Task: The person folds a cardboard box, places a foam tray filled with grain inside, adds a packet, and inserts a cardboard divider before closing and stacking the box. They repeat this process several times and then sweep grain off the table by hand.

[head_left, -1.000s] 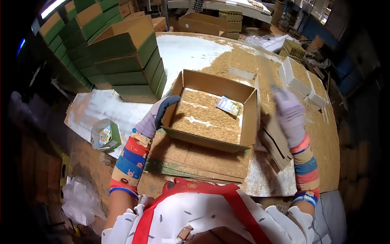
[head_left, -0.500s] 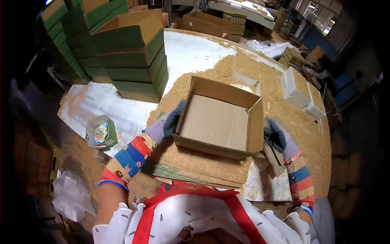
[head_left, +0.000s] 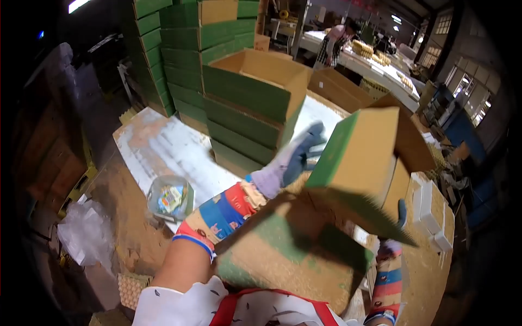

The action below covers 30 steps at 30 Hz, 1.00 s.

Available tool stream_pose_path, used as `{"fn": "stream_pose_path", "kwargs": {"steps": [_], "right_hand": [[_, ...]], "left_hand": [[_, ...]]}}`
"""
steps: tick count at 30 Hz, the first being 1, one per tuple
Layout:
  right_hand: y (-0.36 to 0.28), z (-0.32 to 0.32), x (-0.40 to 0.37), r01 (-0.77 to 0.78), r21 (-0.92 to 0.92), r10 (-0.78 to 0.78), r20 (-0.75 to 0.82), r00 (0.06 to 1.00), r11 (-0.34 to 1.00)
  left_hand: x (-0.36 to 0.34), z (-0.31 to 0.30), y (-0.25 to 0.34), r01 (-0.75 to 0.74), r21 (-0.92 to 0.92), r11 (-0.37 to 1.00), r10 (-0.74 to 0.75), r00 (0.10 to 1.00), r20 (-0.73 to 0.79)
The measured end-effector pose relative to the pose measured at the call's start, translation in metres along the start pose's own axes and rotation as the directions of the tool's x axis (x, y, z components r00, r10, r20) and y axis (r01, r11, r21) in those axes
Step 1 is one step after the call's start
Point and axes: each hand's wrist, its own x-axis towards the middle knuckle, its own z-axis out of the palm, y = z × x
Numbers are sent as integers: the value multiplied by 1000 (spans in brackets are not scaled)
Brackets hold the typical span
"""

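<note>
Well to the left of the left grip (head_left: 298, 158), see a tub (head_left: 154, 190) of colourful packets (head_left: 171, 199) on the table (head_left: 174, 146). Closer on that side, find stacked green boxes (head_left: 239, 125). Note the left grip itself bare, fingers spread wide. Just right of it, see the tilted box (head_left: 356, 152), held by the right grip (head_left: 389, 248) (mostly hidden behind cardboard). Farther right, spot white blocks (head_left: 429, 217).

Left hand (head_left: 296, 163) gloved in lavender with a dark blue-grey palm; sleeves (head_left: 217, 216) striped in red, blue and tan; near box (head_left: 356, 163) at right tan-brown with green; stacked boxes (head_left: 244, 122), far left, green with brown; shirt (head_left: 168, 304) white with dark marks; straps (head_left: 224, 311) red.
</note>
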Motion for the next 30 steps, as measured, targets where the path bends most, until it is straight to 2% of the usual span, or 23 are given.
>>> {"fn": "stream_pose_path", "kwargs": {"steps": [2, 4, 5, 6, 8, 10, 12, 13, 14, 15, 16, 17, 18, 19, 20, 21, 22, 23, 24, 26, 27, 29, 30], "right_hand": [[-11, 64, 40, 8, 31, -11, 106, 994, 999], [-11, 126, 80, -12, 47, 2, 203, 979, 999], [-5, 155, 98, -39, 52, 26, 241, 970, 998], [3, 183, 115, -70, 52, 53, 274, 960, 996], [25, 236, 146, -143, 41, 124, 315, 941, 989], [48, 276, 168, -201, -11, 193, 325, 926, 980], [65, 294, 184, -140, -208, 195, 275, 941, 968], [64, 284, 192, 134, -475, 11, 290, 957, 870], [63, 274, 201, 345, -768, -180, 295, 938, 539], [62, 265, 209, 367, -914, -358, 289, 888, 173], [55, 246, 175, 306, -814, -531, 561, 635, -494], [48, 213, 148, 430, -536, -361, 830, 425, -726], [49, 177, 121, 520, -346, -247, 936, 252, -781], [59, 155, 60, 703, -510, -161, 849, 503, -495], [69, 132, -1, 679, -713, -63, 696, 715, -178], [81, 107, -53, 618, -753, 326, 540, 776, -227], [103, 73, -109, 658, -656, 503, 454, 736, -370], [131, 27, -159, 662, -579, 483, 458, 746, -475], [149, -7, -195, 659, -494, 470, 463, 752, -567], [135, -17, -229, 594, -604, 402, 437, 805, -531], [130, -21, -245, 558, -656, 368, 420, 829, -508], [122, -31, -265, 599, -680, 290, 524, 801, -424], [113, -35, -264, 619, -677, 239, 575, 783, -398]], "left_hand": [[2, -49, 81, -401, 45, 915, 401, 916, 6], [-7, -129, 166, -722, 493, 486, 824, 567, 19], [-7, -173, 198, -670, 702, 240, 908, 411, 82], [-3, -214, 215, -574, 811, 112, 922, 365, 131], [11, -249, 211, -474, 778, 412, 814, 576, -80], [22, -270, 212, -318, 864, 390, 783, 608, -129], [9, -296, 208, -83, 995, 59, 861, 508, -8], [3, -303, 209, 46, 992, -119, 874, 478, 83], [0, -303, 204, 173, 942, -288, 869, 462, 180], [-14, -264, 205, 337, 893, -297, 853, 514, 89], [-26, -221, 205, 483, 816, -318, 833, 554, -4], [-30, -236, 206, 429, 840, -331, 839, 541, 54], [-31, -250, 203, 370, 865, -340, 845, 523, 108], [-36, -224, 177, 76, 978, -193, 913, 378, 151], [-51, -178, 147, -244, 968, -59, 968, 225, 116], [-70, -124, 115, -168, 965, -199, 934, 266, 239], [-83, -98, 85, -183, 946, -268, 866, 384, 320], [-93, -79, 54, -273, 921, -278, 762, 521, 384], [-104, -67, 23, -204, 911, -358, 622, 676, 395], [-117, -62, -45, -246, 911, -332, 391, 843, 370], [-129, -40, -69, -253, 924, -286, 187, 931, 313], [-152, 4, -97, -349, 906, -240, -274, 920, 281], [-160, 25, -99, -453, 871, -189, -508, 804, 308]]}}
